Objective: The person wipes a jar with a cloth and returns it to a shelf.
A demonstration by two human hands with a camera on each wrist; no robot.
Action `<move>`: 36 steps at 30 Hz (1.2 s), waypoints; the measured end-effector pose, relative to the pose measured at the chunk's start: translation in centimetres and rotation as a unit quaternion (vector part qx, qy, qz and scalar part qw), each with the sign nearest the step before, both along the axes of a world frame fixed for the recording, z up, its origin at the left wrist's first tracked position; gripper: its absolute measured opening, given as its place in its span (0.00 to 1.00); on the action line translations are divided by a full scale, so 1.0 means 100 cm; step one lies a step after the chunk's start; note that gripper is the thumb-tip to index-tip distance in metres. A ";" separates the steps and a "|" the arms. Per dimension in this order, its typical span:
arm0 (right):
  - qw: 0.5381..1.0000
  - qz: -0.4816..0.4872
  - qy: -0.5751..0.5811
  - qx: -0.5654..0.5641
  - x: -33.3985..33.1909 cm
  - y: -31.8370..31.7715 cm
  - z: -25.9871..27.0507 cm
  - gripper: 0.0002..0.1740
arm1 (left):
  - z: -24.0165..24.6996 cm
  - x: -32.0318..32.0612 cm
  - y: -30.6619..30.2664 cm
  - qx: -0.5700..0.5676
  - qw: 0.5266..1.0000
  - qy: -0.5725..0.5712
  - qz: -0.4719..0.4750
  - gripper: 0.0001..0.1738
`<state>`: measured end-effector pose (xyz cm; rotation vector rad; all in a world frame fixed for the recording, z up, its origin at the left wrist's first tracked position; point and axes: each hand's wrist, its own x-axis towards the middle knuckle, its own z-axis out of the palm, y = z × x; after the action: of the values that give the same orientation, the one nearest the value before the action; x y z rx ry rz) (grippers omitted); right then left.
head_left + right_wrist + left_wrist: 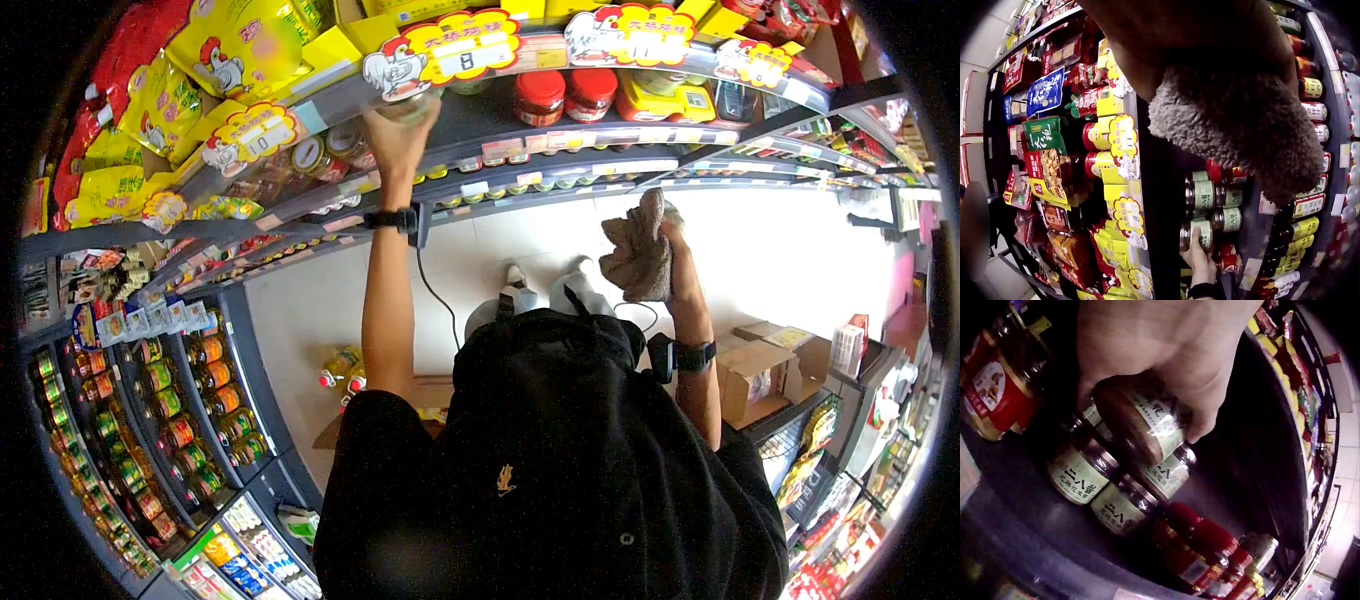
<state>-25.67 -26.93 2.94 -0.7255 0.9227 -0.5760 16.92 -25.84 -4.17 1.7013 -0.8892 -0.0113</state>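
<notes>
My left hand (398, 140) reaches into the shelf under the yellow price cards. In the left wrist view its fingers and thumb grip a glass jar (1150, 425) of dark sauce with a pale green label, held tilted over others of its kind. Two matching jars, a left one (1079, 478) and a front one (1119, 509), stand on the shelf close below it. Out to the right, my right hand (684, 265) holds a bunched grey-brown cloth (638, 248), which hangs in front of the shelves. Fluffy pile shows on the cloth (1235, 128) in the right wrist view.
Red-lidded jars (540, 97) stand on the same shelf, right of my left hand. Yellow bags (235, 50) fill the shelf above. Bottles (175, 430) line a rack at left. An opened cardboard box (755, 380) sits at right; bottles (345, 365) stand near the floor.
</notes>
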 end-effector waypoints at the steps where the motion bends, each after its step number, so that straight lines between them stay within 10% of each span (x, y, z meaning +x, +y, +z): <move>1: 1.000 0.003 0.003 0.012 0.003 0.000 -0.001 0.34 | 0.004 -0.011 0.016 0.050 0.997 -0.058 0.011 0.54; 7: 0.994 0.018 -0.105 0.004 0.027 0.002 0.000 0.37 | 0.032 -0.090 0.095 0.044 0.994 0.020 -0.096 0.57; 10: 0.990 0.036 -0.129 -0.053 0.049 0.007 0.024 0.40 | 0.047 -0.121 0.105 -0.085 0.975 -0.066 -0.195 0.59; 13: 0.973 0.055 -0.064 -0.214 0.083 0.013 0.058 0.39 | 0.084 -0.145 0.112 0.019 0.966 -0.134 -0.219 0.58; 17: 0.790 0.040 0.204 -0.577 0.127 0.038 0.083 0.39 | 0.101 -0.177 0.101 -0.049 0.964 -0.178 -0.190 0.46; 25: 0.938 0.007 0.115 -0.326 0.149 -0.009 0.068 0.29 | 0.118 -0.156 0.096 -0.032 0.924 -0.320 -0.207 0.47; 27: 0.917 -0.059 0.052 -0.391 0.152 0.014 0.052 0.29 | 0.121 -0.157 0.090 -0.027 0.938 -0.282 -0.201 0.45; 29: 0.747 -0.079 0.210 -0.625 0.144 0.039 0.067 0.32 | 0.122 -0.164 0.093 0.012 0.960 -0.192 -0.202 0.44; 34: 0.727 -0.049 0.320 -0.605 0.144 0.021 0.082 0.33 | 0.117 -0.166 0.093 -0.031 0.938 -0.287 -0.195 0.45; 36: 0.826 0.011 0.244 -0.509 0.147 -0.002 0.090 0.33 | 0.123 -0.165 0.098 -0.021 0.927 -0.301 -0.222 0.48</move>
<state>-11.00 -27.12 11.94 -1.9192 1.0411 -0.8896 0.46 -16.09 8.14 1.4419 -1.7094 0.2374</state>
